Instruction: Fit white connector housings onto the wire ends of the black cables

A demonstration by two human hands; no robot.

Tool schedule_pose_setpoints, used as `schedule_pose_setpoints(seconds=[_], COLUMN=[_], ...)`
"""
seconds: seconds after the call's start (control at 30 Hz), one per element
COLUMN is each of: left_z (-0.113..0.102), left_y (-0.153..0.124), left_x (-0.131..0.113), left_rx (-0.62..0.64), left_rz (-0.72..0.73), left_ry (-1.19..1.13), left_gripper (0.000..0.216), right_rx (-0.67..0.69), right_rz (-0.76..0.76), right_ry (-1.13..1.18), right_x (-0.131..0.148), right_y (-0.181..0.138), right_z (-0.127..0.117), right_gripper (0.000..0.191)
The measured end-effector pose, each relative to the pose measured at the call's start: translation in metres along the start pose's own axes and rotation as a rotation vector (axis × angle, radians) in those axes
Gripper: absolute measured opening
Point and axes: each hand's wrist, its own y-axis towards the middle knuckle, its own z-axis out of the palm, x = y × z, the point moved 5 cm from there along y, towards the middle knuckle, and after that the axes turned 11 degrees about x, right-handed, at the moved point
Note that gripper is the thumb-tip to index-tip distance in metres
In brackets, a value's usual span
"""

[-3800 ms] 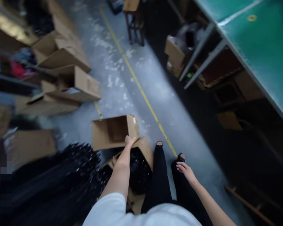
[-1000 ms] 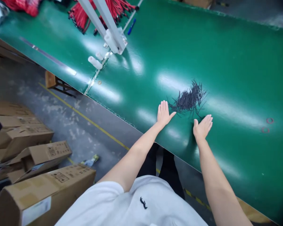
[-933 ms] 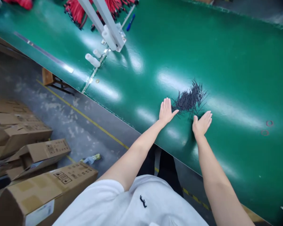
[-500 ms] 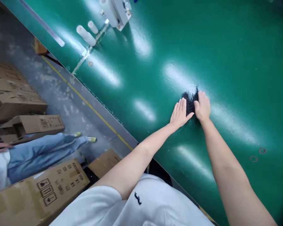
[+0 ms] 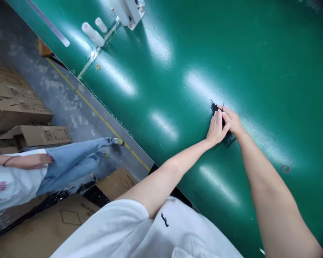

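Observation:
A bundle of thin black strands (image 5: 214,106) is pressed between my two hands on the green tabletop (image 5: 177,154). Loose ends stick out beyond my fingertips and again below my palms; whether they are cable ties or bristles I cannot make out. My left hand (image 5: 216,128) lies along the bundle's left side, fingers together. From the right, my right hand (image 5: 234,122) closes round it, its thumb close to the left fingers. Both hands hide the bundle's middle.
White rolls (image 5: 93,34) and a metal-and-white roller device (image 5: 127,14) stand at the far left of the table. Small rings, one brown (image 5: 285,168) and one orange (image 5: 97,67), lie on it. Cardboard boxes (image 5: 43,136) and a person in jeans (image 5: 70,165) are beyond the left edge.
My hands have come together, squeezing the spread strands into a narrower bundle. The person on the left has moved further into view, and the view has shifted slightly.

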Motion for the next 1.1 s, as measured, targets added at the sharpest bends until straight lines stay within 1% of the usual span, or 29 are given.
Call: schedule_pose_setpoints(seconds=[0.1,0.13,0.2,0.23,0.27,0.3,0.33,0.37,0.4,0.47,0.5,0.57,0.6,0.67,0.7,0.77,0.83,0.93,1.1], left_z=[-0.017,-0.026,-0.053,-0.068,-0.086,-0.105,-0.125,-0.143,-0.160,-0.186,-0.194,-0.204,-0.205,-0.204,-0.203,-0.202,-0.203,-0.207,-0.212], left_y=[-0.011,-0.018,-0.039,-0.052,-0.067,-0.084,-0.103,-0.123,-0.142,-0.175,-0.187,-0.201,-0.203,-0.202,-0.200,-0.198,-0.199,-0.205,-0.212], left_x=[0.014,0.020,0.034,0.041,0.050,0.062,0.073,0.085,0.096,0.117,0.126,0.137,0.139,0.138,0.136,0.131,0.126,0.123,0.128], left_rx=[0.154,0.187,0.199,0.192,0.169,0.120,0.080,0.050,0.021,-0.025,-0.042,-0.068,-0.074,-0.078,-0.076,-0.073,-0.074,-0.082,-0.071], left_rz=[0.111,0.129,0.139,0.141,0.112,0.050,0.003,-0.034,-0.072,-0.142,-0.173,-0.218,-0.231,-0.243,-0.244,-0.246,-0.254,-0.268,-0.264], left_ry=[-0.089,-0.105,-0.073,-0.022,0.065,0.168,0.203,0.224,0.247,0.297,0.320,0.362,0.381,0.410,0.421,0.434,0.439,0.434,0.408], left_gripper=[0.071,0.069,0.066,0.064,0.061,0.059,0.058,0.059,0.059,0.056,0.053,0.050,0.049,0.048,0.047,0.046,0.045,0.045,0.047], right_rx=[-0.029,-0.048,-0.118,-0.196,-0.298,-0.413,-0.540,-0.637,-0.698,-0.803,-0.823,-0.807,-0.767,-0.633,-0.557,-0.427,-0.353,-0.313,-0.276], right_rz=[-0.002,0.003,0.021,0.045,0.084,0.135,0.201,0.271,0.331,0.468,0.526,0.584,0.582,0.513,0.463,0.373,0.330,0.327,0.311], right_ry=[0.039,0.050,0.061,0.063,0.063,0.062,0.062,0.063,0.063,0.073,0.083,0.096,0.102,0.122,0.131,0.134,0.116,0.072,-0.002], right_x=[-0.003,-0.003,-0.003,-0.004,-0.004,-0.005,-0.006,-0.006,-0.005,0.000,0.005,0.019,0.027,0.043,0.050,0.061,0.066,0.069,0.077], right_y=[-0.009,-0.014,-0.028,-0.040,-0.056,-0.077,-0.101,-0.129,-0.157,-0.215,-0.241,-0.278,-0.288,-0.293,-0.291,-0.284,-0.279,-0.279,-0.281], right_z=[-0.004,-0.006,-0.015,-0.020,-0.025,-0.026,-0.023,-0.014,0.001,0.045,0.072,0.124,0.147,0.182,0.194,0.207,0.210,0.210,0.216], right_gripper=[0.047,0.047,0.049,0.051,0.053,0.056,0.059,0.062,0.066,0.069,0.068,0.064,0.060,0.053,0.048,0.042,0.041,0.045,0.047])
